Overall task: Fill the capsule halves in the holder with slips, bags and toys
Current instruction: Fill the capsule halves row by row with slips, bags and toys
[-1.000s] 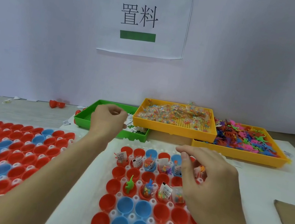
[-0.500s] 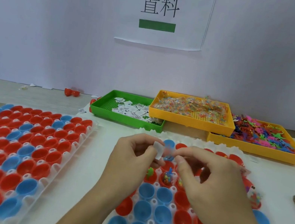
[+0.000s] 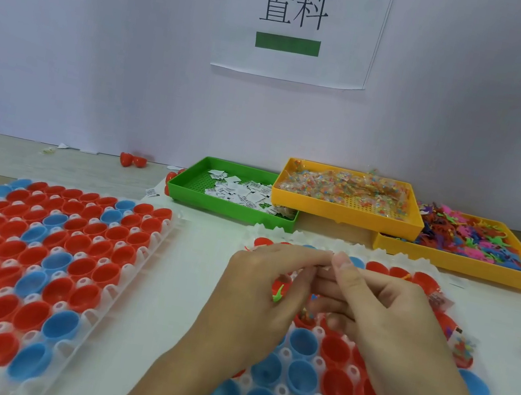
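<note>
Head view, green tray (image 3: 184, 189) holding slips (image 3: 239, 190)

My left hand (image 3: 265, 288) and right hand (image 3: 382, 309) cover most of the middle rows of the white plastic holder (image 3: 285, 353), so no idea what's in those cups. Whatever's pinched between my fingertips is too small to tell. The holder's near edge runs off frame.

White holder (image 3: 285, 353) is lying flat, carrying upright red and blue capsule halves (image 3: 304, 344); a green toy (image 3: 277, 292) is standing in one.
</note>
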{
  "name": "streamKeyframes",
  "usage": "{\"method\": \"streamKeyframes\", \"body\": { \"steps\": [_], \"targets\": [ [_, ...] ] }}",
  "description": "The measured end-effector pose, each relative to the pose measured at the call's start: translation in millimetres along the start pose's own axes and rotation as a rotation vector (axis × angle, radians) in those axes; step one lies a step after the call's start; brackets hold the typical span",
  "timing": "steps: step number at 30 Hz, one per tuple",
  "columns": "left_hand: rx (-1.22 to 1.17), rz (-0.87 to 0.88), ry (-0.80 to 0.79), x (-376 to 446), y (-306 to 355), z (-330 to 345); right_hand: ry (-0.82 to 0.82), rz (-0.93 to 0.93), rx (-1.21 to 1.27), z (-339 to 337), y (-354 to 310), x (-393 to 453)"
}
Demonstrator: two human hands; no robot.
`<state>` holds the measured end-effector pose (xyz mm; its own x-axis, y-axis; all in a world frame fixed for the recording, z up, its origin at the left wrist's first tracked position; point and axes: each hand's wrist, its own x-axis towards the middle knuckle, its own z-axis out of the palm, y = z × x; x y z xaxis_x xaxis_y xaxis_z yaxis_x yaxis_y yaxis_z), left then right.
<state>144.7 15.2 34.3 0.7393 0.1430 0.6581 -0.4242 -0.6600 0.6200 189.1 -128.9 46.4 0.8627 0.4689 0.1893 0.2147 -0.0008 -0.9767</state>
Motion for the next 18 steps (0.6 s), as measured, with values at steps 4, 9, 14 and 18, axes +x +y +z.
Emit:
{"method": "streamKeyframes", "body": {
  "steps": [4, 9, 14, 18],
  "targets": [
    [-0.086, -0.013, -0.019, -1, -1, -1, 0.031, 0.001, 0.057, -2, -2, -1],
    [-0.352, -0.177, -0.086, 0, 0, -2, 0.04, 0.012, 0.039, -5, -3, 0],
    [-0.455, -0.368, -0.125, 2, -5, -8, -0.019, -0.022, -0.1, -9, -5, 1],
    [-0.429, -0.368, -0.095, 4, -9, -12, 0.013, -0.073, -0.217, -9, -3, 2]
  ]
}}
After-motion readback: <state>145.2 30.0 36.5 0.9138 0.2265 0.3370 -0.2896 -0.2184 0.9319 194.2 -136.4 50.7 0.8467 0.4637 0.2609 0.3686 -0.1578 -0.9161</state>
